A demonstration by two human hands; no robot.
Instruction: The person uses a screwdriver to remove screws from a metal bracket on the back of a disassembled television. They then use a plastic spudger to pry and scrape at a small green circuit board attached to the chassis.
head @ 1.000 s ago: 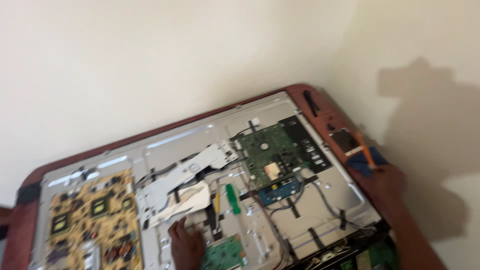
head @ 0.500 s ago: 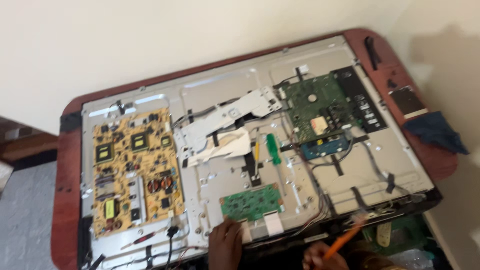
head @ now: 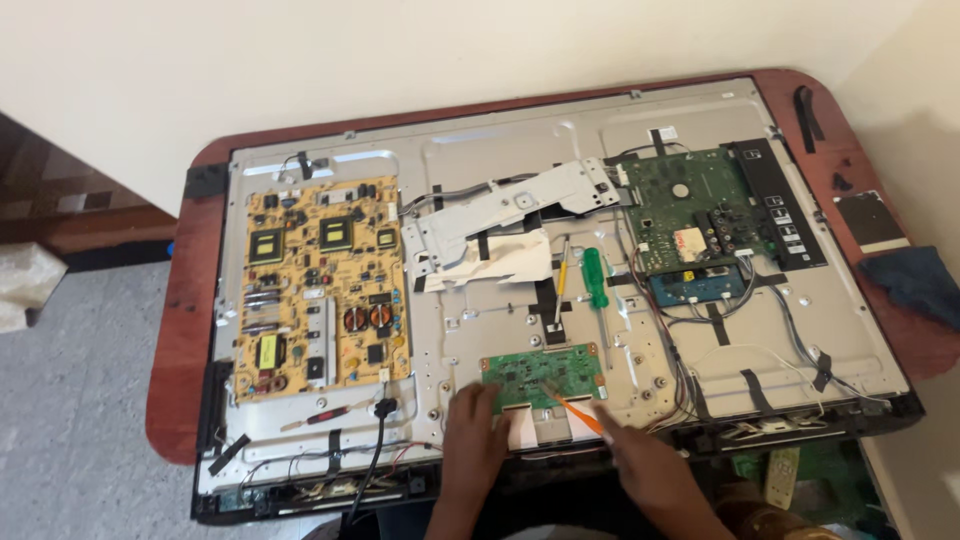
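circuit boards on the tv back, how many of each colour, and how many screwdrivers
yellow circuit board: 1
green circuit boards: 2, large and small
blue circuit board: 1
screwdrivers: 3, green, yellow, orange in right hand
total: 7

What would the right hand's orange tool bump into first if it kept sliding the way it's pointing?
The right hand holds an orange tool pointing up-left. Its tip already sits over the small green circuit board, so it would probably meet that board first. Depth is unclear, so I cannot tell whether it touches yet.

Reddish wooden table [head: 180, 330] carries opened television panel [head: 860, 330]; blue cloth [head: 920, 280] alongside.
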